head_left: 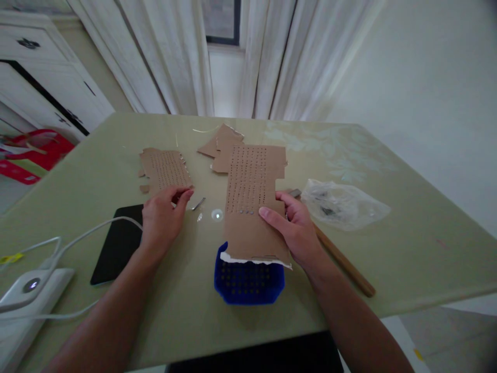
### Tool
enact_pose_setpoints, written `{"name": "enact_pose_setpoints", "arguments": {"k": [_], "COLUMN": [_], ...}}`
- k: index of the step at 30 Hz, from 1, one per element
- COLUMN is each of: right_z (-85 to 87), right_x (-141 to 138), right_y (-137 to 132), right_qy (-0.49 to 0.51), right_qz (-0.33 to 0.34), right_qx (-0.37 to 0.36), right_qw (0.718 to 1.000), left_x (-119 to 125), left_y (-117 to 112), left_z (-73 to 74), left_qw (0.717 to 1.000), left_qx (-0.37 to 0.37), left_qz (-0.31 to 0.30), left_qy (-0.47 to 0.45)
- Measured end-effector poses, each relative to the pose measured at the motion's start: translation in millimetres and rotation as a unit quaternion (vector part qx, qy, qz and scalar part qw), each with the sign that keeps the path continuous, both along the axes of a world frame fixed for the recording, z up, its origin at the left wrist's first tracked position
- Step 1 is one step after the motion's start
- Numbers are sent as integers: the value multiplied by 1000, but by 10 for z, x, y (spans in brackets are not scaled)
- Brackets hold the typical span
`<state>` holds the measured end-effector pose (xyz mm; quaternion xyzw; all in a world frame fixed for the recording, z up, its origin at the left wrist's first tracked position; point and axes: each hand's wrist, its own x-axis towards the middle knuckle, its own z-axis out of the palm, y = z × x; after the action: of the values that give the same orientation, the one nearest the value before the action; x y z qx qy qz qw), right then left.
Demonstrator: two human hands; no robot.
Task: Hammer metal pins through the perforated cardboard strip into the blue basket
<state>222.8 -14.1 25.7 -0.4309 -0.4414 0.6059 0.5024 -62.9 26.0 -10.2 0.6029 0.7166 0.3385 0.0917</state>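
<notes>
My right hand grips a brown cardboard piece by its right side, thumb on top. Rows of small holes cover its upper part, and a few small shiny bits sit in the lowest row. Beneath its torn near edge is a blue plastic basket with a holed bottom. My left hand is pinched at the near right corner of a second, smaller holed cardboard piece; whatever is between the fingertips is too small to make out. Tweezers or a similar small metal tool lie just right of that hand, near a small clear disc.
Cardboard scraps lie behind. On the right are a clear plastic bag with dark bits inside and a wooden handle with a grey metal head. To the left are a black tablet-like slab, a white power strip and cables.
</notes>
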Motion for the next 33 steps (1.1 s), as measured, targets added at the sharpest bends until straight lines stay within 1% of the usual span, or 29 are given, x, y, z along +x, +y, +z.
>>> {"name": "enact_pose_setpoints", "arguments": {"k": [2, 4, 8, 14, 17, 20, 22, 24, 26, 27, 30, 33], "right_z": [-9, -10, 0, -12, -13, 8, 29, 49, 61, 62, 52, 34], "right_x": [0, -4, -12, -10, -9, -10, -10, -10, -8, -7, -4, 0], "right_y": [-1, -3, 0, 16, 14, 0, -13, -26, -36, -39, -44, -41], "right_qy": [8, 11, 3, 7, 17, 35, 47, 58, 66, 68, 65, 62], "right_qz": [10, 17, 3, 0, 6, 18, 32, 46, 57, 63, 76, 85], "right_qx": [0, 2, 1, -7, -5, -5, -9, -11, -12, -13, -16, -17], "right_qw": [1000, 1000, 1000, 1000, 1000, 999, 998, 997, 996, 996, 995, 994], "left_x": [-48, -53, -46, -62, -23, 89, 192, 292, 370, 399, 453, 483], "left_y": [64, 95, 101, 90, 65, -23, -117, -213, -289, -315, -359, -382], "left_z": [-47, -90, -143, -140, -105, -33, 15, 37, 32, 24, 13, 37], "left_qw": [997, 994, 990, 988, 991, 993, 980, 951, 923, 914, 913, 919], "left_qx": [-54, -86, -95, -105, -79, 10, 74, 110, 123, 121, 94, 76], "left_qz": [8, -8, -46, -83, -92, -117, -171, -248, -304, -317, -322, -323], "left_qy": [51, 70, 90, 74, 52, -8, -70, -146, -204, -220, -230, -212]}}
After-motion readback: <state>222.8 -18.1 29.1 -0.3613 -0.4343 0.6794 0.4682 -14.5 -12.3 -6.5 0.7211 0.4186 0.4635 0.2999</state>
